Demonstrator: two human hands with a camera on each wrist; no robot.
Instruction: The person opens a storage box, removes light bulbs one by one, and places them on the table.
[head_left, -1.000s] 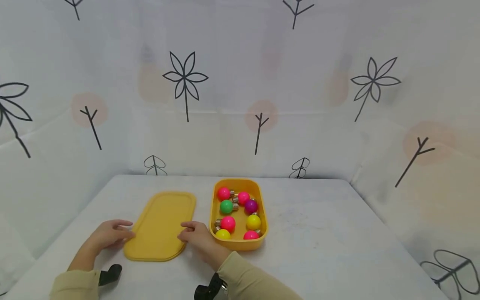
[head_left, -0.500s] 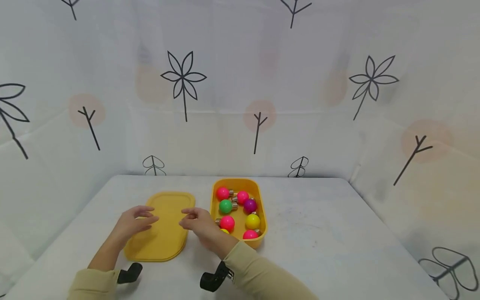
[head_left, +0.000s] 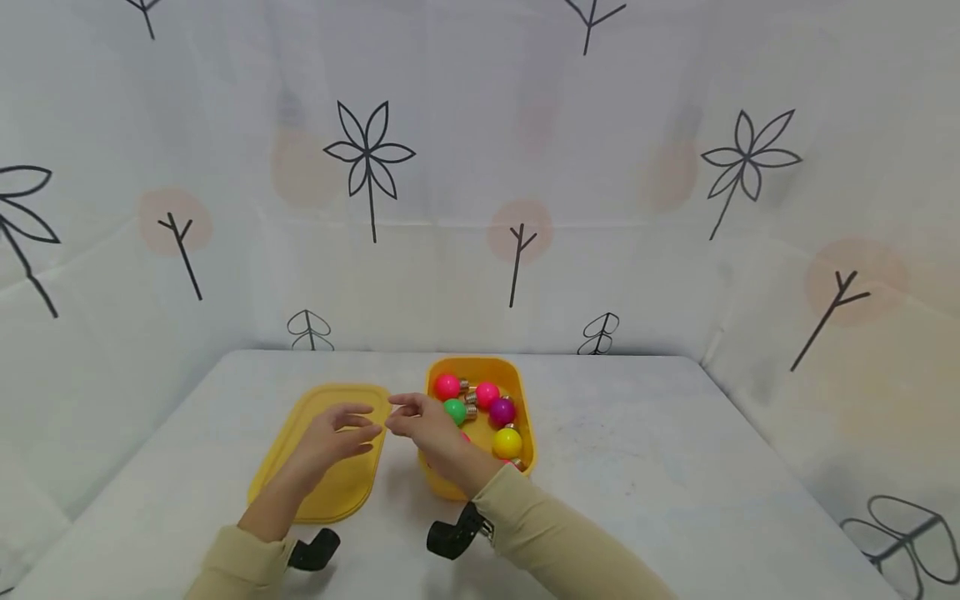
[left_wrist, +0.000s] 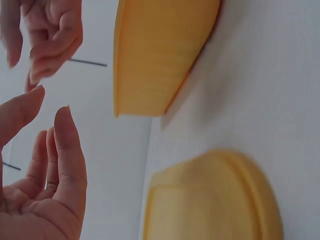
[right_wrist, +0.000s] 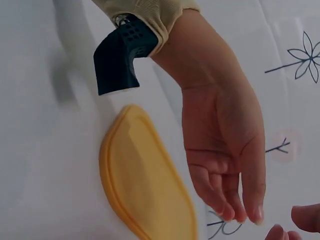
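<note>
1. Closest to me were the person's khaki sleeves [head_left: 570, 537], with a small black device [head_left: 453, 537] at each wrist, angled out over the white table [head_left: 637, 442]

2. The left hand [head_left: 332, 442] hung above the table over the lid, its thumb and fingers loosely spread, with nothing between them

3. The right hand [head_left: 437, 432] was up in the air beside it, fingertips near the left hand's but seemingly just apart; its fingers bent gently towards the thumb and gripped nothing that I could see

4. Under the left hand lay the flat yellow lid [head_left: 348, 482], or what I took for one, face up on the table with a raised border, partly covered by the forearm; I could make out nothing resting on it

5. Just to its right stood the deeper yellow tub [head_left: 480, 366], upright and uncovered, apart from the lid, its near left corner blocked by the right hand

6. Inside it lay toy-like bulbs with metallic screw bases: a green bulb [head_left: 454, 411], a purple bulb [head_left: 502, 412], a yellow bulb [head_left: 507, 443] and two pink bulbs [head_left: 447, 386] towards the back, plus pink slivers by the hand; whether more sat beneath it I couldn't tell

7. As I judged it, the bulbs were gathered in and both hands free, while the lid was not on the tub

8. Behind everything hung a pale cloth [head_left: 450, 158] printed with dark leaves and twigs
</note>
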